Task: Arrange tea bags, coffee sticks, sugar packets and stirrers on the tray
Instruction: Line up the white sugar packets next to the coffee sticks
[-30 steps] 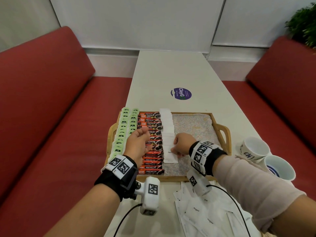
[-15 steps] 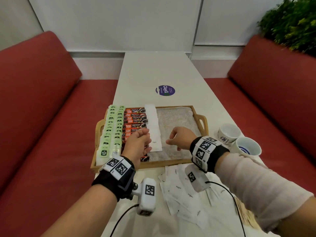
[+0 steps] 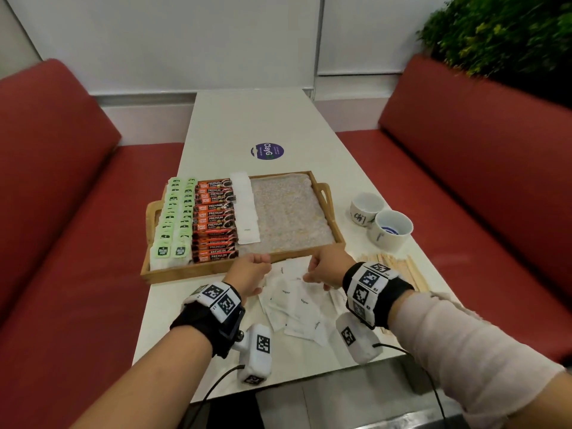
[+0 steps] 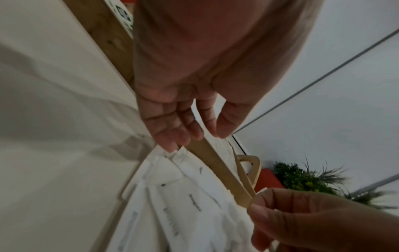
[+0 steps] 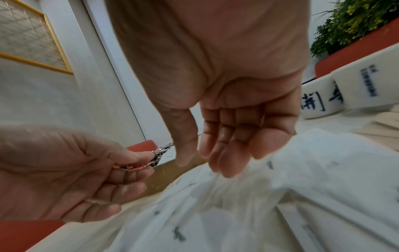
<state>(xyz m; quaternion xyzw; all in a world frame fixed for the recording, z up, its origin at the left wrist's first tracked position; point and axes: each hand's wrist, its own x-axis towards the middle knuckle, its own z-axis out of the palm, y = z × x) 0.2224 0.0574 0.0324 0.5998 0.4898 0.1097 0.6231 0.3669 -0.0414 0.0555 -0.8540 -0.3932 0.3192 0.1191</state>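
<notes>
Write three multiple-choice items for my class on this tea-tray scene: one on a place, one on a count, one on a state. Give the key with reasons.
1. Where do the loose sugar packets lie?
A. On the red seat
B. On the table, just in front of the tray
C. Stacked on the tea bags

2. How many cups stand to the right of the tray?
A. One
B. Two
C. Four

3. In what state is the right half of the tray?
A. Bare, only the lining shows
B. Filled with stirrers
C. Covered with coffee sticks

Key:
1 B, the head view shows the packets scattered on the table against the tray's near edge.
2 B, two white cups stand side by side there.
3 A, nothing lies to the right of the sugar column.
</notes>
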